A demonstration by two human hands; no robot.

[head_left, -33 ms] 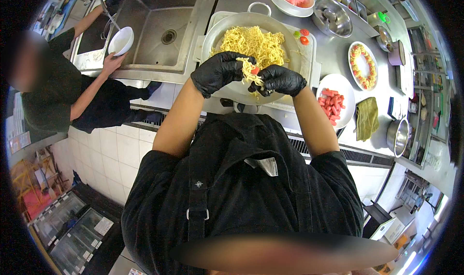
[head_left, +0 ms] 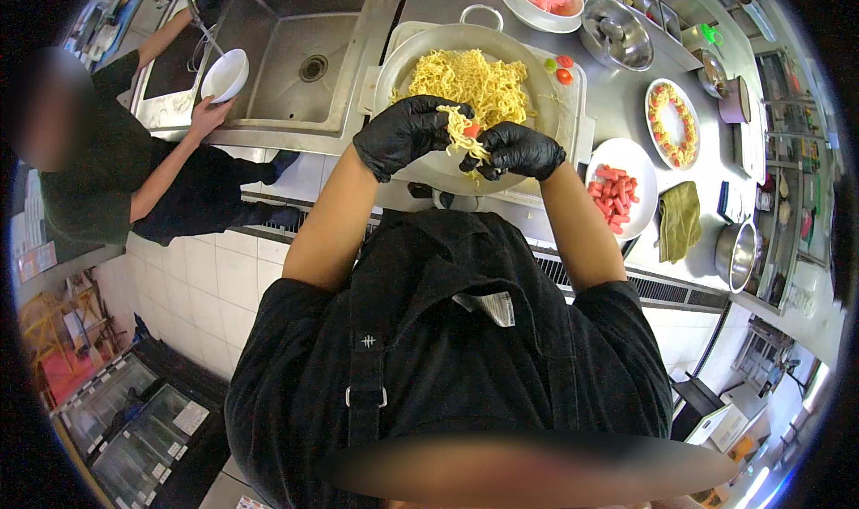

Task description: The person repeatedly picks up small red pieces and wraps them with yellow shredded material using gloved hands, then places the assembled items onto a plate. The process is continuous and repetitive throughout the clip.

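Note:
Both of my hands wear black gloves and meet over the near side of a wide, shallow metal pan (head_left: 438, 166). My left hand (head_left: 401, 139) is closed on a small bundle of yellow noodles (head_left: 455, 133) with a red piece (head_left: 472, 129) among the strands. From the other side, the fingers of my right hand (head_left: 522, 151) pinch the hanging ends of that bundle. A heap of yellow noodles (head_left: 479, 78) fills the pan's far part. Right of the pan, cut red sausage pieces (head_left: 614, 196) lie on a white plate (head_left: 641, 165). My fingertips are partly hidden by noodles.
An oval plate (head_left: 673, 126) carries a ring of noodle bundles with red bits. Red slices (head_left: 564, 76) lie beside the pan. A green cloth (head_left: 680, 223) and steel bowls (head_left: 617, 35) stand rightward. At the sink (head_left: 295, 106), a co-worker's hand (head_left: 208, 115) holds a white bowl (head_left: 225, 76).

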